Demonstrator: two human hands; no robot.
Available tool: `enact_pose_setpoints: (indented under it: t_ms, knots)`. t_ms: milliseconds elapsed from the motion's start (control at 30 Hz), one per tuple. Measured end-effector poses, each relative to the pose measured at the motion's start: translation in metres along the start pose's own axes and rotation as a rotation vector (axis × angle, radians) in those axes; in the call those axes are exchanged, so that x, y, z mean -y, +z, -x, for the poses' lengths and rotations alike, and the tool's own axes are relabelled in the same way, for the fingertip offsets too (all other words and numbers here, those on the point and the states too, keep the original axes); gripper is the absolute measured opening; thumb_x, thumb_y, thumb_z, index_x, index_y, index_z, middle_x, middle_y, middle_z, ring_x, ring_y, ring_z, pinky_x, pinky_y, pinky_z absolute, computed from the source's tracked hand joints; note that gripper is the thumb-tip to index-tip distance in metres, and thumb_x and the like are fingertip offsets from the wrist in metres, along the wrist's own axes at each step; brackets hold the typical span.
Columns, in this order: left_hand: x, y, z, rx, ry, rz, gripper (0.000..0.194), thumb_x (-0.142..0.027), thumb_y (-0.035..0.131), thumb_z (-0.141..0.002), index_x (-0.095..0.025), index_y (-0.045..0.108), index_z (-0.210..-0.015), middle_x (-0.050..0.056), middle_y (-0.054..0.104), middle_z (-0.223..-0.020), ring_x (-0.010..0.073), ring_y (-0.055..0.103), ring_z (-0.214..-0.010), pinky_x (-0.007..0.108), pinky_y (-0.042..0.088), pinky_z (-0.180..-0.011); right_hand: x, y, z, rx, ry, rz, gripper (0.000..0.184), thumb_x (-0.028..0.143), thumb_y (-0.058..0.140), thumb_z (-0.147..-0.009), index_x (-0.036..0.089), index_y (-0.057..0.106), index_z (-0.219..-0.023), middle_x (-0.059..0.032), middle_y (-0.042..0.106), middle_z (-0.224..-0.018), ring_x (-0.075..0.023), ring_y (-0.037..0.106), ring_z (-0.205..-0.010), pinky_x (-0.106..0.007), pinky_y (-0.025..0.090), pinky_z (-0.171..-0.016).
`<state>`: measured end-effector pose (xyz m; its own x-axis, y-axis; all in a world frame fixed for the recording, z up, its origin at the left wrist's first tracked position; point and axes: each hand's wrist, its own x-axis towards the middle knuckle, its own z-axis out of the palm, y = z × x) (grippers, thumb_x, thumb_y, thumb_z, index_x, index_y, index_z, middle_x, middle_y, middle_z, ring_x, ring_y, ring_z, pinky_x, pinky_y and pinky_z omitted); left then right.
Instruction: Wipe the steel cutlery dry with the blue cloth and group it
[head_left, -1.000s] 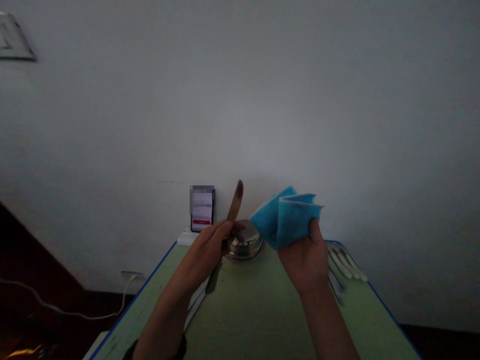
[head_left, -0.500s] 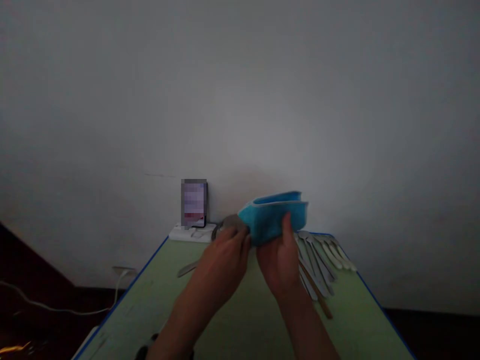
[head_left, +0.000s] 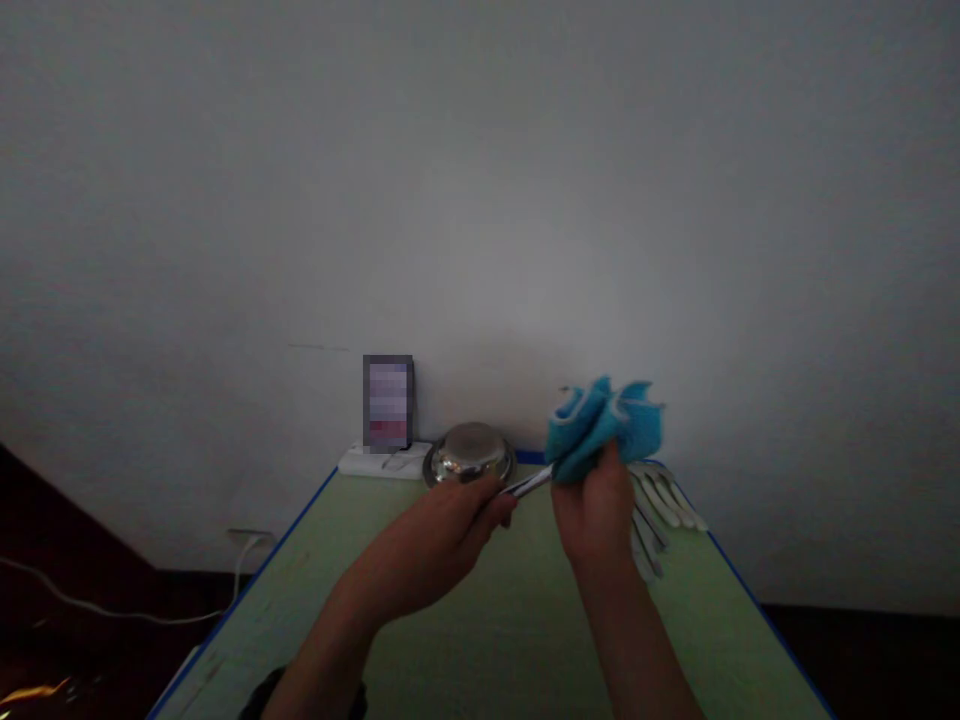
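My left hand (head_left: 457, 520) pinches the handle of a shiny metal piece of cutlery (head_left: 531, 482) above the table. Its far end runs into a bunched blue cloth (head_left: 589, 430) with pale edging, so I cannot tell whether it is a spoon or a fork. My right hand (head_left: 604, 505) is closed around that cloth, thumb on the near side, with folds sticking up above the fingers. Behind my left hand, a shiny metal bowl (head_left: 471, 455) lies upside down at the table's back edge.
White-handled cutlery (head_left: 671, 500) and several metal handles (head_left: 646, 545) lie at the right of the green table (head_left: 495, 640). A phone (head_left: 388, 403) leans on the wall above a white block (head_left: 382, 461). A white cable (head_left: 150, 622) hangs at the left.
My right hand has shifted right with the cloth, which was folded flat and is now bunched. My left hand has turned and holds the cutlery handle between both hands; the bowl shows more.
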<state>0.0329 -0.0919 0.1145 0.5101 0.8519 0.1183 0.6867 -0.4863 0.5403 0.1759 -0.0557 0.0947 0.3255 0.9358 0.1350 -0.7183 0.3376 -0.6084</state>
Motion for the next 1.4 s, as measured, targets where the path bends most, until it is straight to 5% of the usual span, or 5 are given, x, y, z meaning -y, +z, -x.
enact_pose_setpoints:
  t_ms: [133,667,1000,1200,1400]
  knots:
    - [-0.001,0.014,-0.007,-0.176,0.02,-0.027,0.025,-0.029,0.028,-0.091,-0.019,0.05,-0.092,0.008,0.059,-0.096,0.0206,0.054,-0.091,0.033,0.04,-0.078,-0.022,0.016,0.026,-0.081,0.223,0.121,0.031,0.045,0.057,-0.074,0.017,0.063,-0.087,0.0022,0.067,-0.07,-0.0097,0.059,-0.06,-0.022,0.048,-0.059]
    - [0.004,-0.019,0.025,0.203,-0.012,0.008,0.021,-0.032,0.038,-0.088,-0.024,0.056,-0.095,-0.002,0.062,-0.076,0.0145,0.056,-0.071,0.025,0.039,-0.065,0.033,-0.014,-0.011,0.026,0.058,-0.389,0.035,0.031,0.039,-0.082,0.018,0.037,-0.05,0.0073,0.037,-0.043,-0.0041,0.035,-0.038,-0.016,0.032,-0.039]
    - [0.007,0.004,0.0,-0.131,-0.071,-0.193,0.025,-0.034,0.035,-0.088,-0.019,0.053,-0.097,0.007,0.063,-0.085,0.0205,0.058,-0.075,0.029,0.038,-0.064,-0.038,0.008,0.014,-0.053,0.318,-0.114,0.019,0.035,0.053,-0.079,0.018,0.063,-0.079,0.0014,0.069,-0.077,-0.0107,0.062,-0.071,-0.026,0.05,-0.072]
    - [0.015,-0.011,0.016,0.006,-0.035,-0.261,0.026,-0.039,0.035,-0.088,-0.021,0.054,-0.085,0.004,0.06,-0.076,0.0177,0.055,-0.067,0.026,0.036,-0.057,0.001,-0.009,-0.011,-0.122,0.202,-0.113,0.015,0.011,0.056,-0.073,0.018,0.065,-0.083,0.0023,0.07,-0.079,-0.0101,0.064,-0.075,-0.027,0.05,-0.077]
    - [0.017,-0.011,0.02,0.042,-0.06,-0.284,0.024,-0.035,0.033,-0.089,-0.021,0.052,-0.086,0.003,0.061,-0.076,0.0178,0.056,-0.067,0.027,0.036,-0.058,0.021,-0.026,-0.029,-0.055,0.117,-0.255,0.018,0.032,0.05,-0.081,0.021,0.06,-0.071,0.0068,0.062,-0.059,-0.0057,0.056,-0.051,-0.018,0.047,-0.052]
